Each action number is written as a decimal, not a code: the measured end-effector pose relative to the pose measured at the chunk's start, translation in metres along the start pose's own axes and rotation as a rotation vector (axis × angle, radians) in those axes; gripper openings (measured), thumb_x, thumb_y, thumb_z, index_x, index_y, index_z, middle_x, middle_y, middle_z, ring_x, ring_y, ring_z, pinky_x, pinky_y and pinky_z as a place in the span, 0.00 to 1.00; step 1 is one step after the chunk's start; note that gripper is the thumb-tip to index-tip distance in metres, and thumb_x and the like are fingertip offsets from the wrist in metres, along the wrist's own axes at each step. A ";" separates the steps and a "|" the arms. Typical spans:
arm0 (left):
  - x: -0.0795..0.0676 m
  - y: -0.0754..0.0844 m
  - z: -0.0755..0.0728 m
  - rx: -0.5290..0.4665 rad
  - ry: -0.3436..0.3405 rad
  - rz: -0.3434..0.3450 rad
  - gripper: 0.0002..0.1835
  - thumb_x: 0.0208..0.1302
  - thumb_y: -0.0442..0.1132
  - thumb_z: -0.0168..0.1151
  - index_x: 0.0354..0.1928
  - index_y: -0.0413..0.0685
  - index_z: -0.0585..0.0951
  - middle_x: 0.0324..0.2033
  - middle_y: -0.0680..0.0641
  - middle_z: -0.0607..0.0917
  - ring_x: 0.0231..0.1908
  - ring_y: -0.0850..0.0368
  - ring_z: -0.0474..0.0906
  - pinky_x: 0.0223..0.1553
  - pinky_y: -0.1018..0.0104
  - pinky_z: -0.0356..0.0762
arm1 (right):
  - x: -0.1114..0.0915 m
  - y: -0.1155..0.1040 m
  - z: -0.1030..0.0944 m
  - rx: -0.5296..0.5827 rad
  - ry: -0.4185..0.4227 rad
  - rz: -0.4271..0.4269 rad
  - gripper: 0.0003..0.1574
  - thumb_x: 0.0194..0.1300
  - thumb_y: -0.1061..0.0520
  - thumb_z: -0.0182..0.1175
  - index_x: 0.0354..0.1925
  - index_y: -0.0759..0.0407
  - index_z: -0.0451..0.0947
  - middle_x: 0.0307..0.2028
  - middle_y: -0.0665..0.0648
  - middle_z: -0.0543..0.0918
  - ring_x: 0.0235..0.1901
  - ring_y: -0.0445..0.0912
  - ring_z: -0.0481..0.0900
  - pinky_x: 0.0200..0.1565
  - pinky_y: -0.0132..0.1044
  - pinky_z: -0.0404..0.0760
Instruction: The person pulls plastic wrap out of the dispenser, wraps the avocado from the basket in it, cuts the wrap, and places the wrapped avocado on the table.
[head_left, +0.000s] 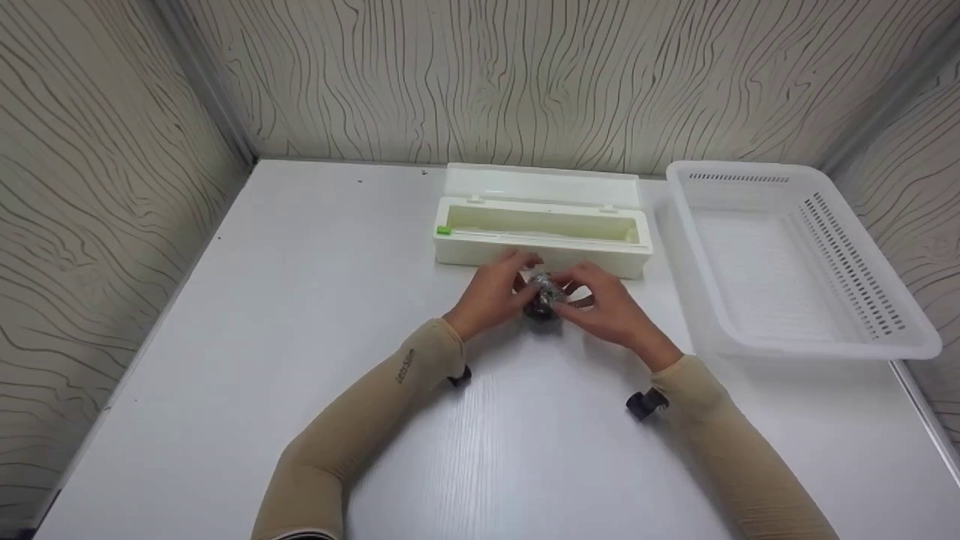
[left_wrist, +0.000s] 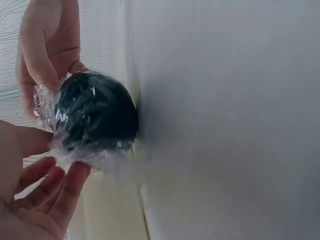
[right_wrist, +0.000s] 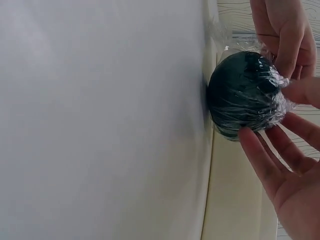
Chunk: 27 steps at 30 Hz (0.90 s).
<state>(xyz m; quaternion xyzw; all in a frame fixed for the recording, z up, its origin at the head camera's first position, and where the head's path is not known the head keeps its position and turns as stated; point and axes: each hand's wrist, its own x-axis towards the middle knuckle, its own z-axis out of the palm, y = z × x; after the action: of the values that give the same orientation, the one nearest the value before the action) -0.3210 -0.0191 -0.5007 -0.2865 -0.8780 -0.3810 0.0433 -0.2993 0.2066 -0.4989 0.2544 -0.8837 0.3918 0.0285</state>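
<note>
A dark round object (right_wrist: 240,95), dark green in the wrist views, stands on the table wrapped in clear cling film (left_wrist: 107,150). The film bunches into loose crinkled folds at its top. My left hand (head_left: 491,292) pinches the film on the left side between thumb and fingers. From the right, my right hand (head_left: 604,304) has its thumb on the gathered film and its fingertips against the wrapped side. Just behind the hands lies a long cream cling film box (head_left: 544,259), its lid (head_left: 540,184) raised and a green slider (head_left: 444,230) at the left end of its front rail.
A white plastic basket (head_left: 701,262) with slotted sides stands on the right part of the white table (head_left: 315,262). Wood-patterned panels (head_left: 450,82) wall the table at the back and both sides. Beige sleeves (head_left: 375,412) cover both forearms, with a small black camera at each wrist.
</note>
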 end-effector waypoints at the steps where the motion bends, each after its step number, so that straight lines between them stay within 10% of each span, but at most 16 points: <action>1: 0.000 0.000 0.000 0.001 0.001 0.000 0.15 0.73 0.39 0.65 0.58 0.46 0.82 0.54 0.47 0.84 0.41 0.57 0.85 0.43 0.70 0.83 | 0.000 0.000 0.000 0.004 0.001 -0.001 0.21 0.65 0.57 0.73 0.55 0.56 0.84 0.46 0.58 0.82 0.46 0.51 0.84 0.42 0.40 0.90; 12: 0.003 0.003 0.004 0.027 0.035 0.016 0.05 0.70 0.36 0.67 0.43 0.46 0.89 0.39 0.51 0.90 0.39 0.59 0.85 0.44 0.71 0.83 | 0.008 0.000 0.005 -0.029 0.173 -0.065 0.04 0.65 0.57 0.73 0.37 0.57 0.91 0.33 0.54 0.87 0.35 0.44 0.84 0.34 0.31 0.86; 27: 0.003 0.003 -0.002 0.032 0.030 0.044 0.01 0.65 0.35 0.67 0.36 0.49 0.86 0.36 0.53 0.91 0.37 0.59 0.88 0.40 0.70 0.85 | 0.006 0.005 -0.008 0.094 0.055 0.073 0.04 0.61 0.60 0.76 0.37 0.55 0.92 0.37 0.56 0.90 0.37 0.34 0.85 0.39 0.27 0.86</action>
<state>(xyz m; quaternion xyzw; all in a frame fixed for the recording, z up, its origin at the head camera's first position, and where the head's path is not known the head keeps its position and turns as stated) -0.3221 -0.0178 -0.4963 -0.2992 -0.8767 -0.3701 0.0696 -0.3085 0.2121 -0.4955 0.2121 -0.8718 0.4407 0.0264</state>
